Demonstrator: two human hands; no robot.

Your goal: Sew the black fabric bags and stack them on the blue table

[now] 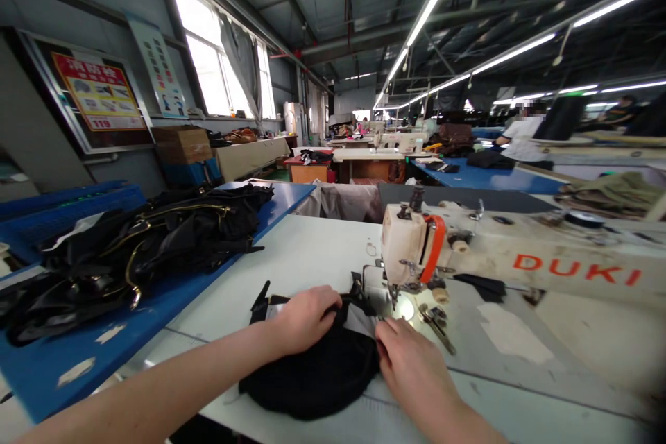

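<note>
A black fabric piece (312,374) lies bunched on the white sewing table (306,250) in front of the needle of a cream sewing machine (520,257). My left hand (304,319) rests on top of the fabric with its fingers curled down onto it. My right hand (411,361) presses the fabric's right edge, fingertips pinched at the cloth just short of the presser foot (393,291). A pale strip shows along the fabric edge between my hands.
A heap of black garments with gold trim (140,243) lies on a blue side table (78,354) at left. Small scissors or a tool (437,326) lie right of the needle plate. More sewing stations and a person in a white top (523,139) are far behind.
</note>
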